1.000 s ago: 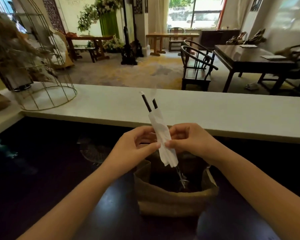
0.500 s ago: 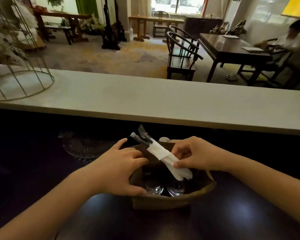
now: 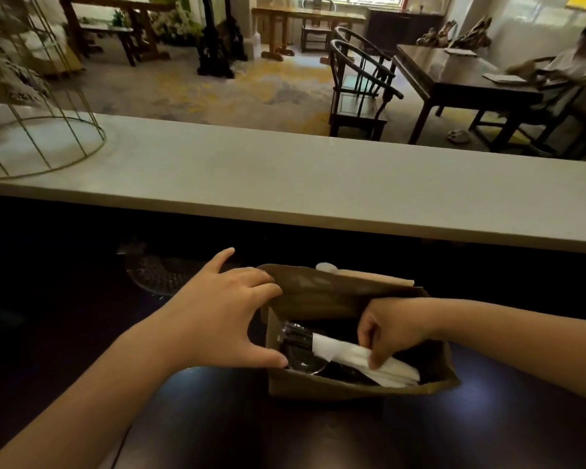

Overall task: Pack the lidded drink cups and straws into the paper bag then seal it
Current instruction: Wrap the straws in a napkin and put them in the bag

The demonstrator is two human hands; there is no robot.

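Paper bag (image 3: 322, 389), cups dim under napkin-wrapped straws (image 3: 359, 362)

Two bare forearms enter from the bottom of the view, one from the lower left corner and one from the right edge. Neither arm shows a sleeve, cuff, watch, bracelet or strap anywhere along its visible length. The left hand (image 3: 230, 319) is bare: no glove, no ring on any finger that shows; nails look short and unpainted. The right hand (image 3: 391, 330) is likewise ungloved and shows no ring, though some of its fingers are hidden from the camera. Both arms are slim and smooth, without visible marks. Nothing else of the person's body or clothing appears.
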